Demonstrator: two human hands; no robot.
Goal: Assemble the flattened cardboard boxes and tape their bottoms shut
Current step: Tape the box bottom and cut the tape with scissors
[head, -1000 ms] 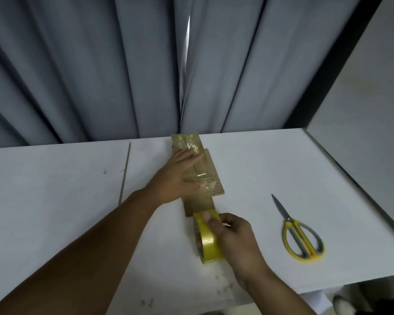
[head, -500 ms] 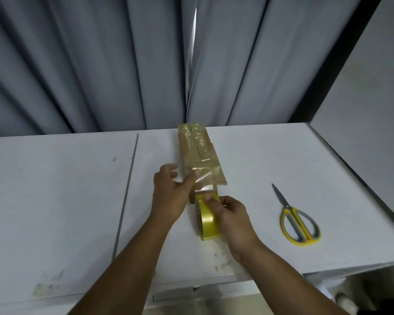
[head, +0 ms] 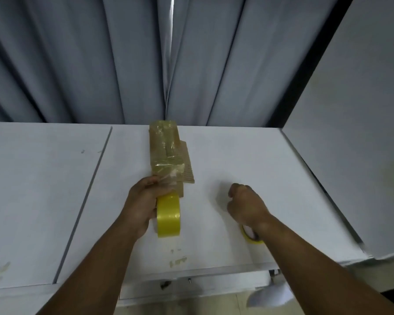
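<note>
One cardboard box (head: 164, 151) points lengthwise away; left fingers (head: 147, 181) grasp tape roll (head: 168, 215); right fingers' (head: 235, 190) hold unclear.

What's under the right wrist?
Part of a yellow loop handle, likely scissors, lying on the white table. The right hand and wrist cover the rest.

A narrow cardboard box (head: 165, 153) wrapped in clear tape lies on the white table (head: 248, 153), running from near the grey curtain (head: 123, 64) toward the person. At its near end the left hand (head: 142, 206) grips a yellow tape roll (head: 168, 215) standing on edge, its fingertips against the box's taped end. To the right, well apart from the box, the right hand (head: 246, 206) is curled above yellow-handled scissors (head: 248, 235), only part of one handle loop showing by the wrist; whether it holds them cannot be told.
</note>
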